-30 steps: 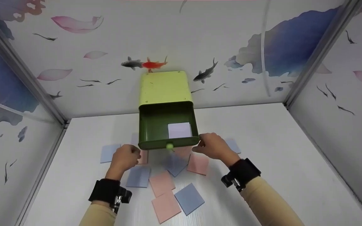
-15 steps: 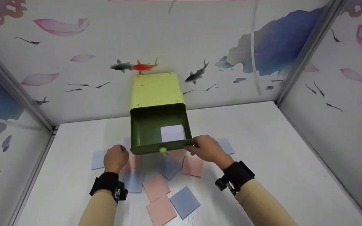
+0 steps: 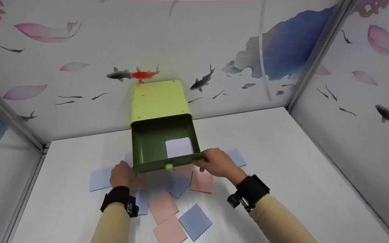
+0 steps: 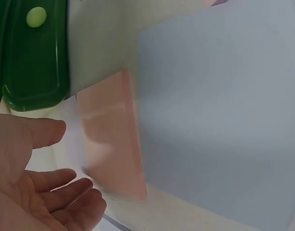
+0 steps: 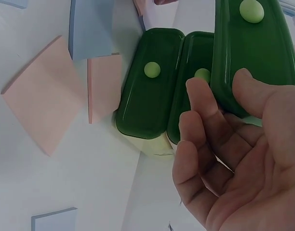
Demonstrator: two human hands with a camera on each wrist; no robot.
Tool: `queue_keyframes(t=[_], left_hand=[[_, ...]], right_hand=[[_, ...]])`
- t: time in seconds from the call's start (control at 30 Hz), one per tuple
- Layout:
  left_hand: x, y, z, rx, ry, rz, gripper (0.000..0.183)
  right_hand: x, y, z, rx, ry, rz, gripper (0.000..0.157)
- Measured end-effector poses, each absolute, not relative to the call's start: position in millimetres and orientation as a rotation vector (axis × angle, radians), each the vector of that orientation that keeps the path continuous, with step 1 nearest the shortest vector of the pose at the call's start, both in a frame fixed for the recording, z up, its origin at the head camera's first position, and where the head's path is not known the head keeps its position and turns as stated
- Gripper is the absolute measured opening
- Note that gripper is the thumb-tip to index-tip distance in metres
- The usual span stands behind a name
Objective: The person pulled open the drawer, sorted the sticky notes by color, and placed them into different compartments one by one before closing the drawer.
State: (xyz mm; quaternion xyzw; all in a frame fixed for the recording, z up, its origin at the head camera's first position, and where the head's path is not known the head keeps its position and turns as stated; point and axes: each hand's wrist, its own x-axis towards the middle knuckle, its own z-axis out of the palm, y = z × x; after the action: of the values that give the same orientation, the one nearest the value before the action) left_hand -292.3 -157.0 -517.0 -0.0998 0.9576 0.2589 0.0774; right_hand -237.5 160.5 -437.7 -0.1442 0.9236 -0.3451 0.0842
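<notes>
A dark green drawer (image 3: 149, 145) is pulled out from the top of a yellow-green cabinet (image 3: 159, 101). Inside it, toward the front right, lies a pale lilac square (image 3: 179, 147). My right hand (image 3: 216, 162) pinches the drawer's front right corner; in the right wrist view the thumb (image 5: 251, 89) lies on its front face and the fingers curl behind and below. At the drawer's front left corner is my left hand (image 3: 122, 173). The left wrist view shows its thumb (image 4: 48, 133) and fingers spread apart, holding nothing, close to a green drawer front (image 4: 34, 72) with a round knob.
Two lower drawers (image 5: 150, 96) with knobs are pushed in. Thin pink squares (image 3: 163, 206) and blue squares (image 3: 195, 221) lie scattered on the white table (image 3: 265, 135) before and beside the cabinet. A patterned wall (image 3: 89, 40) stands right behind it.
The head view has swung right, so everything shifts left. My right hand has moved onto the drawer's corner and now pinches it. My left hand has turned and come up against the left corner.
</notes>
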Motion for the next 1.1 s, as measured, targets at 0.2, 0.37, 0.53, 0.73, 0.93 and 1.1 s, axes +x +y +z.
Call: queue_keyframes(t=[0.2, 0.37, 0.53, 0.73, 0.93, 1.1], left_hand=[[-297.3, -155.6, -528.4, -0.289, 2.999, 0.655, 0.026], [-295.3, -150.2, -525.1, -0.194, 3.138, 0.496, 0.018], [-294.1, -145.4, -523.5, -0.141, 3.208, 0.494, 0.014], [-302.1, -152.4, -537.8, -0.239, 3.136, 0.586, 0.017], [-308.0, -151.6, -543.2, -0.336, 3.170, 0.645, 0.018], [-310.1, -152.1, -539.1, -0.299, 3.127, 0.711, 0.012]], right_hand=[[-236.7, 159.6, -437.2, -0.422, 2.762, -1.024, 0.026], [-236.8, 158.3, -435.4, -0.416, 2.768, -1.011, 0.026], [-237.0, 159.4, -434.7, -0.399, 2.763, -1.023, 0.026], [-236.9, 158.4, -436.1, -0.419, 2.756, -1.033, 0.026], [-237.0, 159.6, -435.9, -0.438, 2.770, -1.017, 0.026], [-237.0, 160.9, -436.3, -0.432, 2.773, -1.017, 0.026]])
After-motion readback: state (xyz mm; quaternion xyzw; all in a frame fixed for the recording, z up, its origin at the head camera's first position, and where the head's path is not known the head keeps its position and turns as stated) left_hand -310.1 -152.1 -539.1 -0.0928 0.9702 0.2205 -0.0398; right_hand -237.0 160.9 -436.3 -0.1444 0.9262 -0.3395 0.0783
